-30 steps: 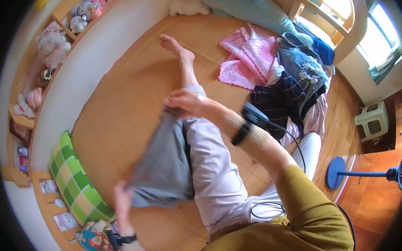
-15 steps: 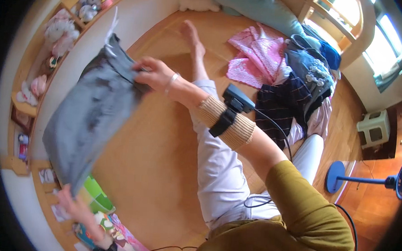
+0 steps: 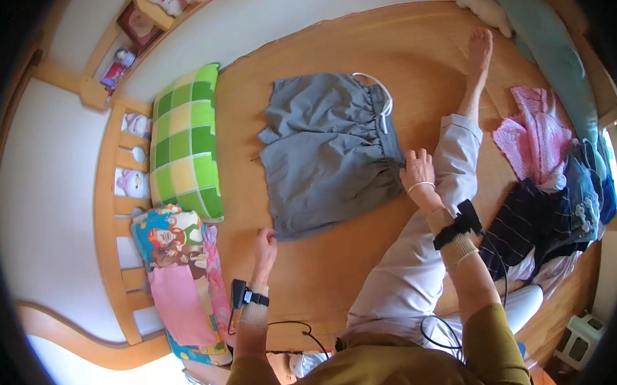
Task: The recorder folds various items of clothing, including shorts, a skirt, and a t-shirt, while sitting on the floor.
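Observation:
A pair of grey shorts (image 3: 324,148) with a white drawstring lies spread on the tan mat, waistband to the right and leg openings to the left. My left hand (image 3: 266,249) is closed in a pinch at the lower left hem corner. At the near end of the gathered waistband, my right hand (image 3: 419,175) has its fingers curled on the cloth; its fingertips are partly hidden. Both wrists carry knitted cuffs with small black devices strapped on.
A green checked pillow (image 3: 187,142) leans by the wooden headboard (image 3: 106,218), with folded patterned fabrics (image 3: 180,290) nearby. Clothes (image 3: 549,210) are piled at the right, beyond my outstretched leg (image 3: 416,245). A cable (image 3: 505,270) trails from my right wrist. A white stool (image 3: 581,342) stands lower right.
The shorts went from hanging in the air between my hands to lying flat on the mat. Both hands came down with them, and the view turned left.

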The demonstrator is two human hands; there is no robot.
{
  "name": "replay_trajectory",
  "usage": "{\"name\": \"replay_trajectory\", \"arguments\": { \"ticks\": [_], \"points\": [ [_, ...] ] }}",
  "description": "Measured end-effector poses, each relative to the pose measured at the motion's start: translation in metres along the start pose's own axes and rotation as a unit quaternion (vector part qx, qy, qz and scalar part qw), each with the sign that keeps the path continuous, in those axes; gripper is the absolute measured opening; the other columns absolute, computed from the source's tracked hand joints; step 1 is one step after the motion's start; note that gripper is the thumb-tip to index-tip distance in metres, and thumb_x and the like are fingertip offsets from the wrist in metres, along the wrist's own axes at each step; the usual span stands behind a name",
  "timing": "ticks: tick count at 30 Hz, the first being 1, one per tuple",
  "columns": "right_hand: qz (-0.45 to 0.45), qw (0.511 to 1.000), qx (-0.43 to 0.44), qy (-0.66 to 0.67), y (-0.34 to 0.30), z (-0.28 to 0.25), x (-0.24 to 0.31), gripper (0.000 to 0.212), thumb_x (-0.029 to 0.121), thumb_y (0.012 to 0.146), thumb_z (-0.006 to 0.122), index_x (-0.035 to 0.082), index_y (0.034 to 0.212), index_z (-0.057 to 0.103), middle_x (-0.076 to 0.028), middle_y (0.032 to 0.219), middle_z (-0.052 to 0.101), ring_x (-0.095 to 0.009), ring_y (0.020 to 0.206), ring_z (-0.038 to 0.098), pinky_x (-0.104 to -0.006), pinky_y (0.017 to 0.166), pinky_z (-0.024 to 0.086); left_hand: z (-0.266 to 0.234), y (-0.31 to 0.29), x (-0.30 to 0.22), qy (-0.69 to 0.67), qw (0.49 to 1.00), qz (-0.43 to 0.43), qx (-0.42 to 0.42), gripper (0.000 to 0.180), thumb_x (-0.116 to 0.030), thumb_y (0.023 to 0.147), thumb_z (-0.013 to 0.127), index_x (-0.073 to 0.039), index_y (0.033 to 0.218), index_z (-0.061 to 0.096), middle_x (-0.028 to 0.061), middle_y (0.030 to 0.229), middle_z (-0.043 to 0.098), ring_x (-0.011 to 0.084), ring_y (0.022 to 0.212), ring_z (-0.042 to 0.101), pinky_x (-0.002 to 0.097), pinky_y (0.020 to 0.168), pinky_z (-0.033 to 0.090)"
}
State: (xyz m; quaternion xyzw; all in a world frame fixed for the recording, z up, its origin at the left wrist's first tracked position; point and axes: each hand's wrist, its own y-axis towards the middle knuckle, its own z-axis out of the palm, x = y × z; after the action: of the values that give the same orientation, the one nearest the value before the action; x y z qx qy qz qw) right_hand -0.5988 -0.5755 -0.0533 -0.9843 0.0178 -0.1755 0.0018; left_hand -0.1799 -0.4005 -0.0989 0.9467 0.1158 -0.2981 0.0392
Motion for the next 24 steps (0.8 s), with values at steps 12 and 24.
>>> {"name": "replay_trajectory", "arguments": {
  "ticks": [12,24],
  "points": [
    [-0.006,0.998,0.045,0.035,-0.011,0.030,-0.003,0.062,0.025,0.062,0.079,0.001,0.107,0.043,-0.023,0.103,0.052,-0.040,0.097,0.054,-0.0440,0.079,0.048,0.015,0.019,0.009,-0.176,0.969,-0.159,-0.075,0.023,-0.021,0.079,0.064,0.000,0.085,0.058,0.0051,0.075,0.059,0.0141,0.071,0.054,0.0298,0.066,0.044],
    [0.021,0.996,0.078,0.042,-0.010,0.034,-0.016,0.059,0.022,0.063,0.078,0.002,0.107,0.044,-0.022,0.093,0.060,-0.040,0.091,0.058,-0.0448,0.078,0.048,0.021,0.051,0.013,-0.317,0.921,-0.225,-0.031,0.020,-0.022,0.079,0.068,-0.004,0.086,0.063,0.0016,0.081,0.062,0.0115,0.071,0.057,0.0284,0.063,0.046]
  ]
}}
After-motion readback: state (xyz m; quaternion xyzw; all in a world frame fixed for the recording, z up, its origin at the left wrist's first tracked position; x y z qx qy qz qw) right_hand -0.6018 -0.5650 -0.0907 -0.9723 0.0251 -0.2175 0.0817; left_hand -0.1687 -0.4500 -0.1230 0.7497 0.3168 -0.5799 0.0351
